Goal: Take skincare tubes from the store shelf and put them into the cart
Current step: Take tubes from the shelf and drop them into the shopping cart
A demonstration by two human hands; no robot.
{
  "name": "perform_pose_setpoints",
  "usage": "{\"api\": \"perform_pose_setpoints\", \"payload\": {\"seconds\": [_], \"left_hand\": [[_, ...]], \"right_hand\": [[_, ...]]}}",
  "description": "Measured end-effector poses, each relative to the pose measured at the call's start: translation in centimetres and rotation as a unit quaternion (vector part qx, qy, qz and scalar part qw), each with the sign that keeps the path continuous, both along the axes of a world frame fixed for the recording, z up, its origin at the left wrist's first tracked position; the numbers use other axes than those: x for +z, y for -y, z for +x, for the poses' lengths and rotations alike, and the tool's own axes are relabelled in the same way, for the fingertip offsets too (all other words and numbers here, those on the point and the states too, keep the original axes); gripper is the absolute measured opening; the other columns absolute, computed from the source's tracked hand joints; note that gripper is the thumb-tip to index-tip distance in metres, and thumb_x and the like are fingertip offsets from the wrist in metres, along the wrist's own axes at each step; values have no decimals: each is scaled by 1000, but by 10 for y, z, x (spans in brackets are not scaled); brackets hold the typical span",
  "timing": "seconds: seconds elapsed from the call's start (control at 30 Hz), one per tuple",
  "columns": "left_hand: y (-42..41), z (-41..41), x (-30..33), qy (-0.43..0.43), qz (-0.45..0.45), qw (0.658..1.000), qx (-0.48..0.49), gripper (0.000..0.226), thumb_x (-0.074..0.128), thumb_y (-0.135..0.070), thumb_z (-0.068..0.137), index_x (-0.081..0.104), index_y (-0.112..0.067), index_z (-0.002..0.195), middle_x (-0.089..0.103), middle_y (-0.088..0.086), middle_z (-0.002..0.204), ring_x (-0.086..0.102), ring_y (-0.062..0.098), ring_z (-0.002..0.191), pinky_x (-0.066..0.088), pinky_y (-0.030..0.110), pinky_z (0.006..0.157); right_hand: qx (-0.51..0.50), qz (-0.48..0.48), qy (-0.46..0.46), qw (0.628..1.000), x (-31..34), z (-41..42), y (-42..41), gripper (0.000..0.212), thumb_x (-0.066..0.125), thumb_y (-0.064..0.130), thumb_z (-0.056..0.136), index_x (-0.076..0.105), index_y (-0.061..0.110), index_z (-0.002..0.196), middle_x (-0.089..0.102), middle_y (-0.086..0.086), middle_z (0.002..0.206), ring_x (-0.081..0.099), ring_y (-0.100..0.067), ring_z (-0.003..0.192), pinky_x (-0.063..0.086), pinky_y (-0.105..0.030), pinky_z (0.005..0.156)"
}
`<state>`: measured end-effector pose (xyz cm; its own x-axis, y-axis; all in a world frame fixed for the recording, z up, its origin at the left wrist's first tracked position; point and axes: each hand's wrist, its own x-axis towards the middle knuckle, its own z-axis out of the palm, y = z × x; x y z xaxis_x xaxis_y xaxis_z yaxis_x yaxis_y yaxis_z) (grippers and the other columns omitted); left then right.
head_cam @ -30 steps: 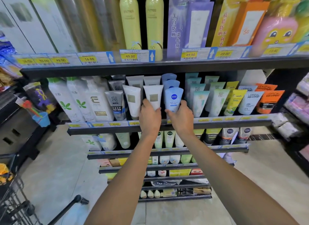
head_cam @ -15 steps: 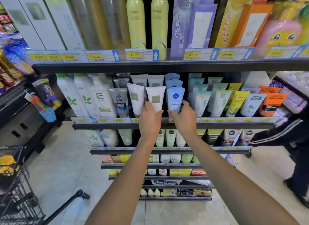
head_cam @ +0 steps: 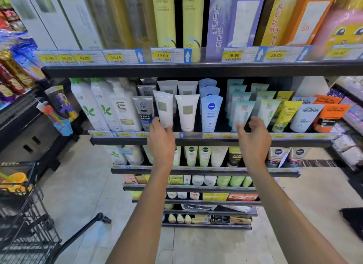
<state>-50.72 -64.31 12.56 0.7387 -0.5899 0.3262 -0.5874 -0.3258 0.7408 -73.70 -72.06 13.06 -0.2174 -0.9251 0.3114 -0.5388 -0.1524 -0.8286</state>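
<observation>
Skincare tubes stand cap-down in rows on the second shelf. My left hand reaches up to the left white tube; its thumb and fingers sit loosely around the tube's lower end, which still rests on the shelf. My right hand is spread open in front of a pale teal tube, fingers apart and holding nothing. Between my hands stand a second white tube and a blue Nivea tube. The black wire cart is at the lower left.
Yellow bottles and boxed goods fill the top shelf. L'Oreal tubes stand at the right. Lower shelves hold more tubes. The cart's handle sticks out over the tiled floor, and a yellow item lies in the cart.
Both hands have left the second white tube and the Nivea tube and spread apart: the left to the left white tube, the right to the teal tube. A passer-by at right is gone.
</observation>
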Motion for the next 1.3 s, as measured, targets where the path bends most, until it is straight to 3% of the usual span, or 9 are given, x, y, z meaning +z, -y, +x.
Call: {"api": "perform_pose_setpoints", "payload": {"seconds": [0.07,0.23,0.43,0.57,0.77,1.03,1.3], "left_hand": [[2,1,3,0,14,1000,2,46,66,-24,97,50,-6,136,64,15,123,62,33,114,50,42,87],[11,5,10,22,61,998,1,46,66,-23,98,46,-4,135,66,19,119,64,38,110,52,47,84],[21,5,18,25,100,995,12,45,64,-27,99,45,-5,134,65,20,123,63,40,113,51,49,86],[26,7,16,23,96,995,16,45,65,-25,98,47,-5,132,65,19,124,63,41,113,51,49,86],[30,8,14,33,90,995,16,43,68,-30,95,51,-6,127,61,15,123,63,39,109,51,48,82],[28,4,11,23,78,996,22,41,69,-31,95,47,-6,118,67,19,116,66,40,105,53,48,79],[30,3,5,19,69,997,27,47,72,-38,92,49,-7,119,64,17,119,64,40,107,55,51,82]], "right_hand": [[-2,3,-12,1000,1,0,3,61,73,46,91,58,11,138,69,-6,128,64,-25,118,49,-38,97],[28,-4,-21,999,6,6,7,38,75,34,92,63,14,122,72,-2,108,67,-22,100,46,-29,79],[33,3,-22,999,5,9,19,36,77,34,89,60,19,117,72,1,109,68,-20,99,57,-38,83],[29,10,-31,999,2,9,25,38,79,31,89,59,18,119,72,0,111,67,-21,100,54,-34,81],[21,15,-53,998,-1,11,31,40,78,32,89,61,13,120,73,-5,111,69,-27,102,55,-38,84],[24,13,-74,997,-3,8,32,38,77,35,90,60,11,114,71,-6,106,67,-27,96,43,-29,72],[28,15,-85,996,-3,5,33,38,77,37,89,57,11,109,71,-6,101,68,-29,92,46,-32,68]]}}
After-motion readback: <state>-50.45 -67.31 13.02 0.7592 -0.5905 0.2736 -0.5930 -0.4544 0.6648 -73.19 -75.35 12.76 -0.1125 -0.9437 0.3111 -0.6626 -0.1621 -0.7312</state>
